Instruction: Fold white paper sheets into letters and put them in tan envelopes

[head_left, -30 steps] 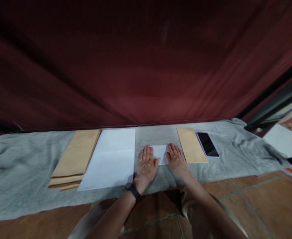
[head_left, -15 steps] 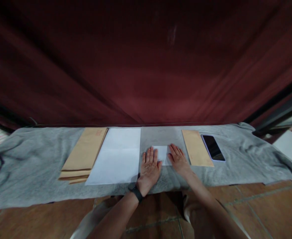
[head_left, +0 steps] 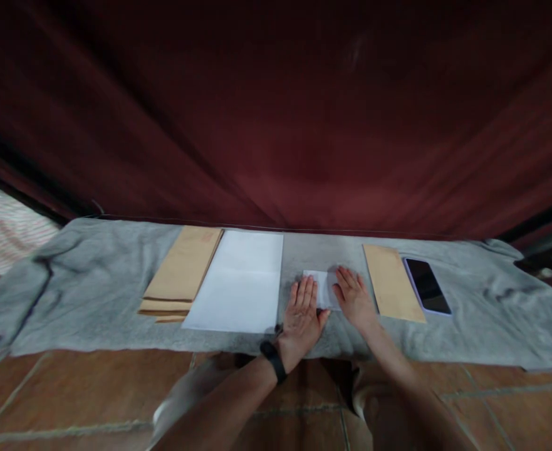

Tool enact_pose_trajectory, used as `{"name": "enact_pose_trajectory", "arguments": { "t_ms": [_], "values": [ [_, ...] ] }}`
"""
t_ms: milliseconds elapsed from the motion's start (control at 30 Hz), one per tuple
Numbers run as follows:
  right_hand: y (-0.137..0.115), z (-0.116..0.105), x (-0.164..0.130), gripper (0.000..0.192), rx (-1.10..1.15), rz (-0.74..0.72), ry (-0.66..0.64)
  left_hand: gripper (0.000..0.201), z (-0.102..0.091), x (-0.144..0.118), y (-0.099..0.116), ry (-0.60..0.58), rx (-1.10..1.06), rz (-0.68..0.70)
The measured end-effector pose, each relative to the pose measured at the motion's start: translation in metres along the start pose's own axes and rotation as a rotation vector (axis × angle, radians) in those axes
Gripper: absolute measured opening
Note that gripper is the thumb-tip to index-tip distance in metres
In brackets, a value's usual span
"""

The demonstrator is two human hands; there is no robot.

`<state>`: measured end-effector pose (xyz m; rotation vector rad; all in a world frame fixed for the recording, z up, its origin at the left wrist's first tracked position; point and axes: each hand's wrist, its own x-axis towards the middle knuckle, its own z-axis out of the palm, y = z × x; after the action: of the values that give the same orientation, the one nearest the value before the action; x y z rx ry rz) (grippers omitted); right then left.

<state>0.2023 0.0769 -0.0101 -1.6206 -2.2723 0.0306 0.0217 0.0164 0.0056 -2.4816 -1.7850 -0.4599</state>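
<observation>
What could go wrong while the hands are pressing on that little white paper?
The folded white paper lies on a soft, wrinkled grey cloth, so under the left hand and right hand it might crease crookedly. The cloth could also slide on the tiled floor, dragging the phone and the brown envelope beside it.

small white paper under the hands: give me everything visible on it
The folded white paper is a small rectangle, plain and unmarked, apparently folded, lying flat on the grey cloth. The left hand presses flat on its left part, the right hand on its right; only the middle strip and far edge show.
</observation>
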Motion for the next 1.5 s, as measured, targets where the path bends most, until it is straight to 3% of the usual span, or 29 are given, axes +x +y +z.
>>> {"name": "enact_pose_trajectory", "arguments": {
  "t_ms": [167,667,1233,1500],
  "values": [
    [-0.022,0.001,-0.008,0.053,0.029,-0.074,-0.091,0.070,-0.004,-0.004,0.009,-0.053,-0.056,0.118],
    [-0.013,-0.007,-0.020,0.054,-0.186,-0.065,-0.138,0.071,-0.005,-0.002,0.022,-0.126,-0.032,0.065],
    [0.018,-0.002,-0.031,0.064,-0.226,0.075,-0.076,0.067,-0.010,-0.001,0.022,-0.165,-0.073,0.054],
    [0.011,-0.005,-0.022,0.058,-0.117,0.078,-0.020,0.065,-0.008,-0.003,0.021,-0.144,-0.032,0.068]
  ]
}}
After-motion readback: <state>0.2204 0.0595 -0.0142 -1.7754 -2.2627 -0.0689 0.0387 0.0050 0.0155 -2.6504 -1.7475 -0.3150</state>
